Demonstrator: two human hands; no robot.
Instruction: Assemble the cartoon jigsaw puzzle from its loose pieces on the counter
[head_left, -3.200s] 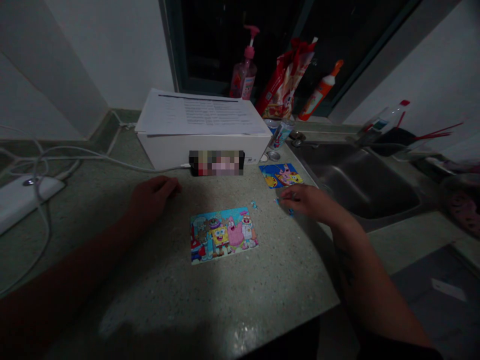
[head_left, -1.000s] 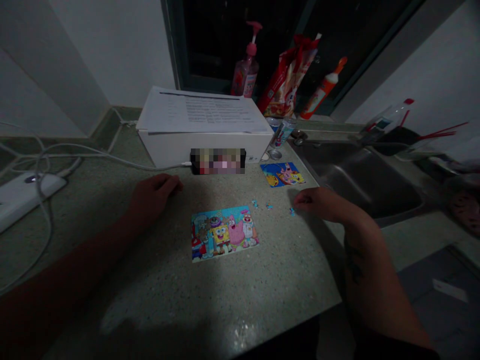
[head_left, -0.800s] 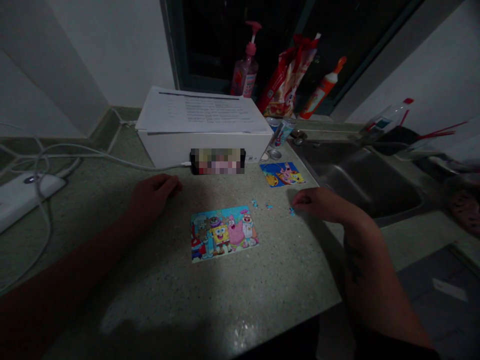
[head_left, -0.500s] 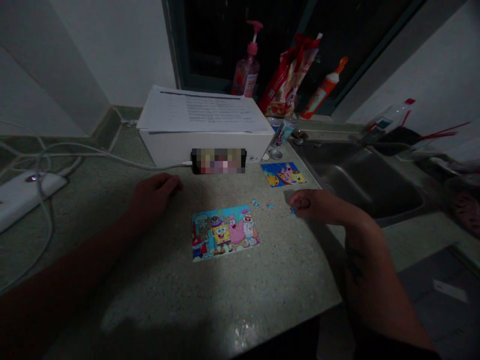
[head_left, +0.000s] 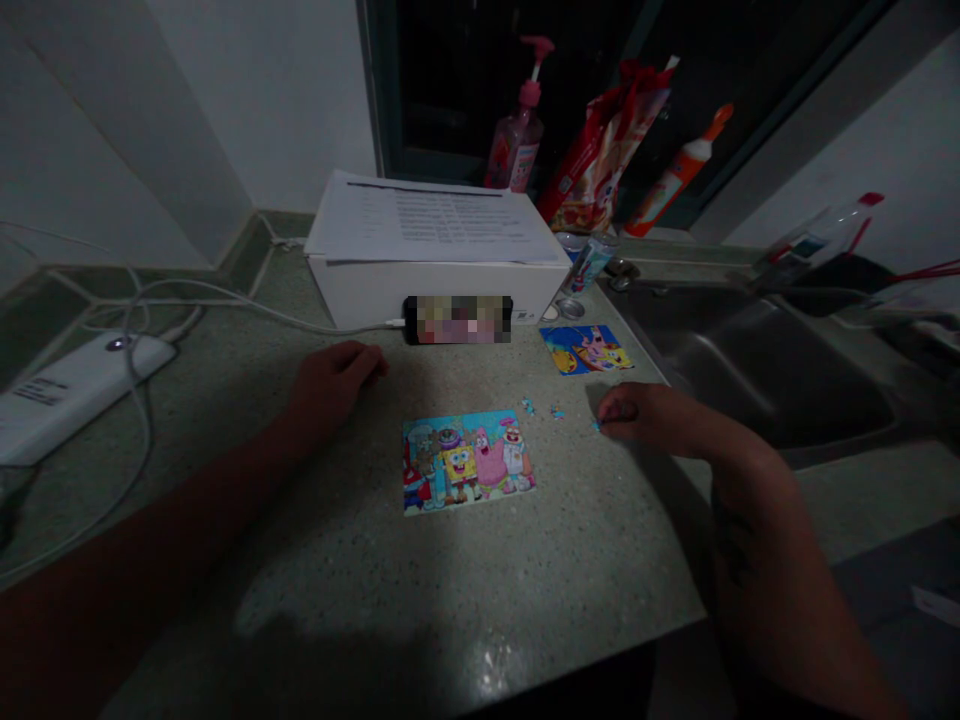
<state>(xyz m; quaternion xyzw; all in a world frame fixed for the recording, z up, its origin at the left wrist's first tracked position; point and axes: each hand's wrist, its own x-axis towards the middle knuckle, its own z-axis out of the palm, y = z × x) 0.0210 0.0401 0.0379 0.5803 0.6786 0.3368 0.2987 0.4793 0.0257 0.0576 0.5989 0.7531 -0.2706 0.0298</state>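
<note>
My right hand (head_left: 649, 418) is on the counter to the right, with thumb and fingers pinched at a small blue jigsaw puzzle piece (head_left: 597, 425), mostly hidden by the fingertips. Two more loose puzzle pieces, one (head_left: 529, 406) and another (head_left: 557, 411), lie to its left. A colourful cartoon picture puzzle (head_left: 469, 462) lies flat in the middle of the counter. Beyond the loose pieces is a blue cartoon card (head_left: 586, 350). My left hand (head_left: 337, 382) rests on the counter left of the puzzle, its fingers curled together with nothing visible in them.
Behind the puzzle, a phone (head_left: 458, 320) on a cable leans against a white box (head_left: 360, 292) topped with papers (head_left: 442, 220). A can-like tube (head_left: 590, 262) stands near the sink (head_left: 750, 350) on the right. A white power strip (head_left: 82, 395) lies left.
My right fingers have closed in over the puzzle piece, covering more of it. My left hand stays in place. The whole view has shifted, so things appear farther right.
</note>
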